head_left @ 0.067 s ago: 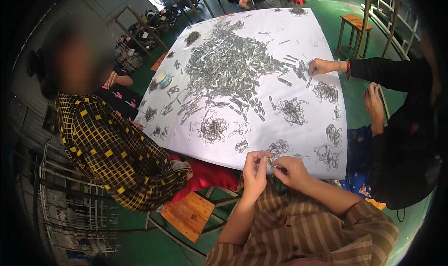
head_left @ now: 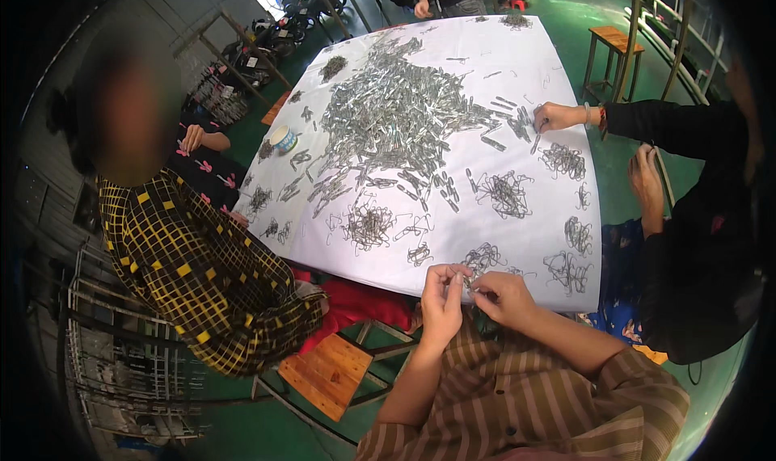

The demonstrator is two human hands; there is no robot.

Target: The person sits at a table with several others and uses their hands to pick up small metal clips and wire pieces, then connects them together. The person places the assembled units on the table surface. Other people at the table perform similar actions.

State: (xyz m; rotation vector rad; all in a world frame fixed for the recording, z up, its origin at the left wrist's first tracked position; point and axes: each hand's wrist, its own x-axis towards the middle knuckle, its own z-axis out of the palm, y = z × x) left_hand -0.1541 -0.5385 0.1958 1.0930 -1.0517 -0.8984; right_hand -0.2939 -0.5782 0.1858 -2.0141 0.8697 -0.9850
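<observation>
At the table's near edge, my left hand (head_left: 444, 301) and my right hand (head_left: 503, 298) meet with pinched fingertips. A small metallic bit shows between them, too small and covered to name. Just beyond my fingers lies a tangle of bent wire pieces (head_left: 482, 256). Similar wire heaps lie farther off, one to the left (head_left: 369, 225) and another ahead (head_left: 507, 193). A large mound of narrow silvery metal pieces (head_left: 396, 109) covers the middle of the table.
The white-covered table (head_left: 323, 247) carries a small tub (head_left: 283, 138) at its left side. A person in a checked shirt (head_left: 198, 267) sits left; a person in black (head_left: 703, 243) works at the right. A wooden stool (head_left: 326, 376) stands at lower left.
The person in the checked shirt has shifted slightly to the left. My hands stay in nearly the same place, fingertips still together.
</observation>
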